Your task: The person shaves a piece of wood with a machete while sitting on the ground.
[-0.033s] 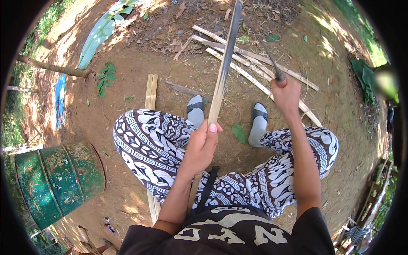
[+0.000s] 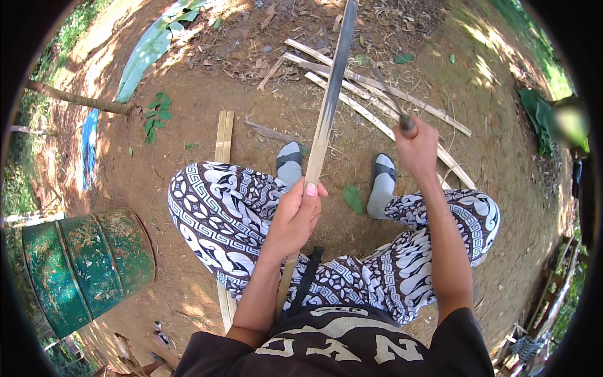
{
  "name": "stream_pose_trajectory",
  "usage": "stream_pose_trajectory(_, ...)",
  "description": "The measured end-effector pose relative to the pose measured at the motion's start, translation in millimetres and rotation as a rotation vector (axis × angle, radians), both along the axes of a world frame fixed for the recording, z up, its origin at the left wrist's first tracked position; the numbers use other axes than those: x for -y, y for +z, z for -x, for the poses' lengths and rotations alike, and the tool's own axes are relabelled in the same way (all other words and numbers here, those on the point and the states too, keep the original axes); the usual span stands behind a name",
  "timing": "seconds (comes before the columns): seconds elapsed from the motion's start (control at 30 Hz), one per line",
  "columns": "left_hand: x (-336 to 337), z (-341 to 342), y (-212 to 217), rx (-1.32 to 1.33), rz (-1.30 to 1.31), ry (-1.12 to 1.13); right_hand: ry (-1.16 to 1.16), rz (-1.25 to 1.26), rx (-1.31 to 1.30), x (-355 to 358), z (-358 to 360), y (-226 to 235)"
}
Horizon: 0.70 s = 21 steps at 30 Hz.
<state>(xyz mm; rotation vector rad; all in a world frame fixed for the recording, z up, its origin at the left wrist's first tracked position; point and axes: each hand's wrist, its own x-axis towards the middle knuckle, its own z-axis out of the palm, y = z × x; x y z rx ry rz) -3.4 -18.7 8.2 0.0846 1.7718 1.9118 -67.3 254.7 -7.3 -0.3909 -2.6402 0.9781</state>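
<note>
My left hand (image 2: 294, 217) is closed round a long bamboo strip (image 2: 328, 110), thumb lying along its upper face. The strip is pale near my hand and dark grey farther out. It slants up and away past the top edge, and its near end runs down beside my left forearm toward my lap. In my right hand (image 2: 416, 149) is the round handle of a knife (image 2: 407, 122). Its thin dark blade, partly blurred, points away and to the left, apart from the strip.
Several split bamboo strips (image 2: 402, 100) lie crossed on the dirt ahead. Another pair of strips (image 2: 223, 138) passes beneath my left leg. A rusty green drum (image 2: 88, 267) lies at the left. My sandalled feet (image 2: 289, 160) rest between the piles. A branch (image 2: 75, 97) juts in at the left.
My right hand has come slightly nearer and to the left, and the knife blade tilts farther left. My left hand and the bamboo strip have shifted only slightly.
</note>
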Motion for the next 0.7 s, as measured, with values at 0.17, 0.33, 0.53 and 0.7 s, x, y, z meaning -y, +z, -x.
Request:
stream_pose_trajectory(0.17, 2, 1, 7, 0.151, -0.243, 0.019, 0.323, -0.021, -0.017, 41, -25, -13)
stream_pose_trajectory(0.33, 0, -1, 8, 0.08, -0.106, 0.027, 0.429, -0.265, -0.06, 49, -28, -8)
stream_pose_trajectory(0.53, -1, -12, -1, -0.02, -0.015, -0.016, 0.405, -0.335, -0.128, 37, -18, -16)
stream_pose_trajectory(0.7, -8, -23, 1, 0.179, -0.178, -0.052, -0.258, -0.291, -0.016, -43, 31, -16)
